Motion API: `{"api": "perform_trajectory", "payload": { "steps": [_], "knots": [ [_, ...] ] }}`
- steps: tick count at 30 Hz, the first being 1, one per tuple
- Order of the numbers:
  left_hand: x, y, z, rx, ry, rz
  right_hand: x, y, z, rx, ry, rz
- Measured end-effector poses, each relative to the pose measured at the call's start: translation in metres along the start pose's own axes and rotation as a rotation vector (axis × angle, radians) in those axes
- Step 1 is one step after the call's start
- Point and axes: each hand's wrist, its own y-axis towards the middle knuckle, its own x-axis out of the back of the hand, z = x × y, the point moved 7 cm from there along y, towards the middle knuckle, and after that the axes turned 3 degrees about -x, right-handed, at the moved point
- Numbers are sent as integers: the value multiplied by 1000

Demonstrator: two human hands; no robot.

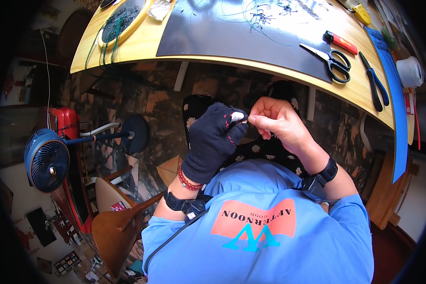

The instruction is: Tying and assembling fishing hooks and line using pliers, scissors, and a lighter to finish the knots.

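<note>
Head view: I see black-gloved left hand point(217, 131) and bare right hand point(280, 122), fingertips together, grip contents too small to tell, short of glossy black rectangular board point(208, 40). On board, dark-green thread tangles point(261, 19); at its right edge, black-handled steel scissors point(327, 57).

Black lettering point(240, 211), large teal letter point(251, 242), blue shirt point(312, 246)

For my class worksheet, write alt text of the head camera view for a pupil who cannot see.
A dark-gloved left hand and bare right hand are held close together above floral trousers. Beyond them, a wooden table bears a dark board, scissors, pliers and green strands; a blue fan stands at left.
</note>
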Motion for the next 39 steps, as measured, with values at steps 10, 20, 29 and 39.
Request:
{"api": "perform_trajectory", "payload": {
  "steps": [10,20,29,39],
  "knots": [
    [6,7,-19,1,-160,62,-1,-10,17,33,-22,8],
    [-11,2,9,-60,68,43,5,-14,20,36,86,45],
    [-26,-8,26,359,-343,205,0,-10,16,28,51,58],
    [-42,-12,35,582,-707,279,0,-10,14,33,21,52]
  ]
}}
